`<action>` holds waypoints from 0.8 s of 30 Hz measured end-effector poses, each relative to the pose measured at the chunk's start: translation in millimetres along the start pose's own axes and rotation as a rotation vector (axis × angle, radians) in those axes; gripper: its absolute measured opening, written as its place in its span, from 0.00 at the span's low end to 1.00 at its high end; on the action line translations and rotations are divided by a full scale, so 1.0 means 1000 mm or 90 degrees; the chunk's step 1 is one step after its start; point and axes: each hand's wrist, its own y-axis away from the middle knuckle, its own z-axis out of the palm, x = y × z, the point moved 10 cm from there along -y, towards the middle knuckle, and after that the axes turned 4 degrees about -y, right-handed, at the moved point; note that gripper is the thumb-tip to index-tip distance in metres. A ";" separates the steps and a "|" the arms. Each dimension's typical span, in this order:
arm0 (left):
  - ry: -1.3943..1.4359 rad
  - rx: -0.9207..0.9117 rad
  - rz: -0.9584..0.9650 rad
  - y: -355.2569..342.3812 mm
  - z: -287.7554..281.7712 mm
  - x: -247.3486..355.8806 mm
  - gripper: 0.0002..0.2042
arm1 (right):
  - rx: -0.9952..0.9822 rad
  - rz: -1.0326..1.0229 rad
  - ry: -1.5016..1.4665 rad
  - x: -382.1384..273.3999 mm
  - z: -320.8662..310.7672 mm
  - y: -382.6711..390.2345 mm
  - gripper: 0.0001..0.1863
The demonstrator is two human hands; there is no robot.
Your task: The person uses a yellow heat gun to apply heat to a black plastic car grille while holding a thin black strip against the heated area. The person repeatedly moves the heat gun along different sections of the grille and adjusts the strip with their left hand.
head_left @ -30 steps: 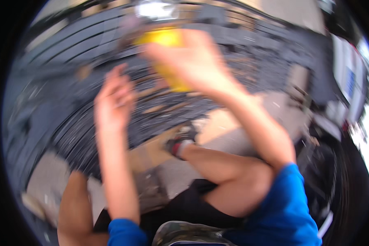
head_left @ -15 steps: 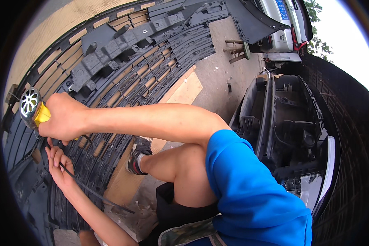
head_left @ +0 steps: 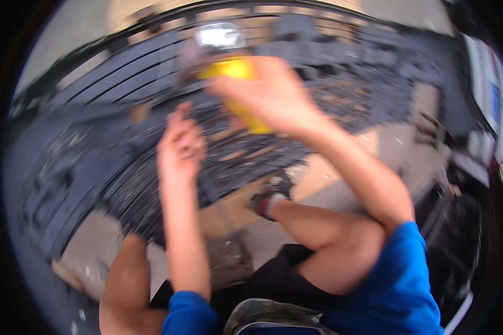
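Observation:
My right hand [head_left: 274, 92] is closed round the body of a yellow hand-held tool [head_left: 241, 70], which has a round silver end and is smeared by motion. It is raised above a large black plastic car grille panel [head_left: 145, 178] with many slots. Lower and to the left, my left hand [head_left: 181, 145] has its fingers bent together, apart from the tool. A thin black strip [head_left: 221, 204] shows faintly to the right of that forearm; its upper end by the fingers is blurred.
Cardboard [head_left: 321, 181] lies under the panel beside my shoe [head_left: 274, 192]. A small stool [head_left: 427, 131] stands at the right, near a white vehicle [head_left: 483, 78]. A large black car part [head_left: 450, 229] lies at the lower right.
My head view has turned left, so both hands appear further right. The right hand with the yellow tool has drawn away from the left hand. The picture is now blurred.

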 end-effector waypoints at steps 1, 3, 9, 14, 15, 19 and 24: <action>-0.004 0.008 0.009 -0.001 -0.008 0.002 0.14 | -0.020 -0.004 -0.023 -0.007 0.005 0.004 0.13; 0.012 0.048 0.014 0.003 -0.022 0.005 0.15 | -0.021 -0.002 -0.042 -0.012 0.016 0.009 0.14; 0.033 0.048 0.043 0.005 -0.020 0.005 0.15 | 0.008 0.027 0.007 -0.010 0.014 0.010 0.15; 0.028 0.068 0.040 0.004 -0.021 0.001 0.15 | 0.015 0.029 0.016 -0.003 0.009 0.008 0.16; 0.027 0.069 0.041 0.004 -0.021 0.001 0.15 | 0.015 0.028 0.014 -0.004 0.010 0.007 0.16; 0.024 0.068 0.041 0.003 -0.020 0.003 0.15 | 0.017 0.028 0.014 -0.003 0.010 0.007 0.17; 0.021 0.064 0.043 0.003 -0.019 0.005 0.15 | 0.020 0.026 0.020 -0.002 0.010 0.006 0.17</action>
